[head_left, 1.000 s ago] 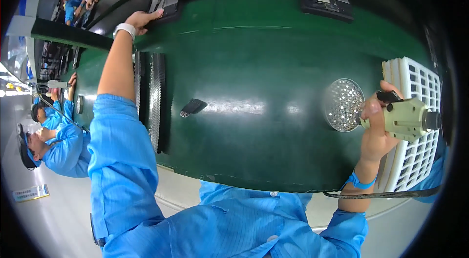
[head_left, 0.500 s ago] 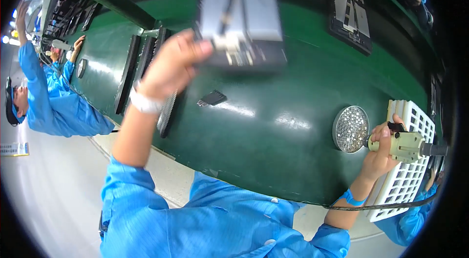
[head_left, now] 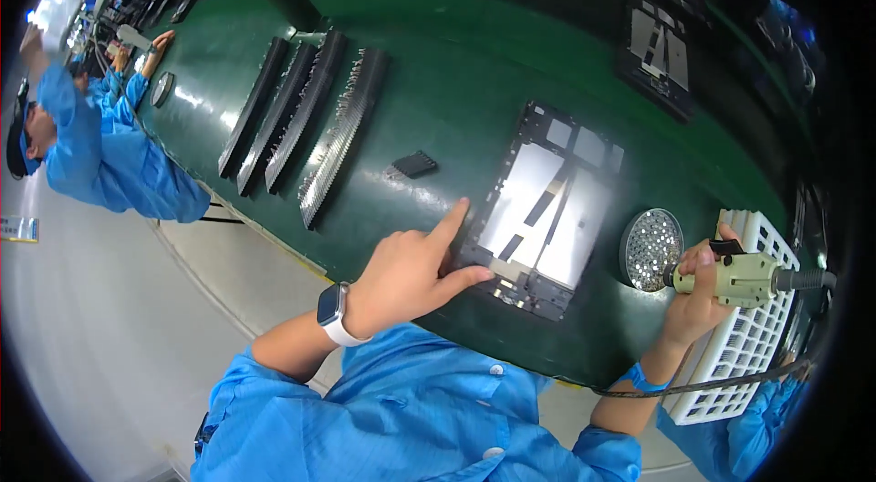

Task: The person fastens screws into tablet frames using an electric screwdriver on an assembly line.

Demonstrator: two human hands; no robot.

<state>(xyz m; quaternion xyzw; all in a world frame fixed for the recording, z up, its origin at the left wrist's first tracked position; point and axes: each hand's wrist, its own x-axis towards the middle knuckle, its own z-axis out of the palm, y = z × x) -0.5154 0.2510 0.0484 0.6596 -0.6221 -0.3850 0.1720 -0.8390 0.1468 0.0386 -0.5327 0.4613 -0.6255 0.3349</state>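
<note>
A tablet with its back off (head_left: 547, 199), silver batteries and black frame showing, lies flat on the green table in front of me. My left hand (head_left: 406, 277) is at its lower left corner, index finger and thumb stretched apart, the thumb tip at the frame's edge. The remaining fingers are partly hidden. My right hand (head_left: 698, 300) grips a pale green electric screwdriver (head_left: 744, 279), held sideways with its cable running right. The driver's nose meets the near right rim of a round dish (head_left: 651, 249) full of small silvery screws; its tip is hard to make out.
Several long black toothed strips (head_left: 342, 131) lie to the left, with a small black block (head_left: 415, 165) beside them. A white grid rack (head_left: 739, 345) stands at the right. Another opened tablet (head_left: 657, 58) rests on the far side. Co-workers in blue (head_left: 119, 149) sit at left and right.
The tablet, blurred in my raised left hand before, has come down onto the table nearer me. My left hand has loosened around it. My right hand stays by the dish with the screwdriver.
</note>
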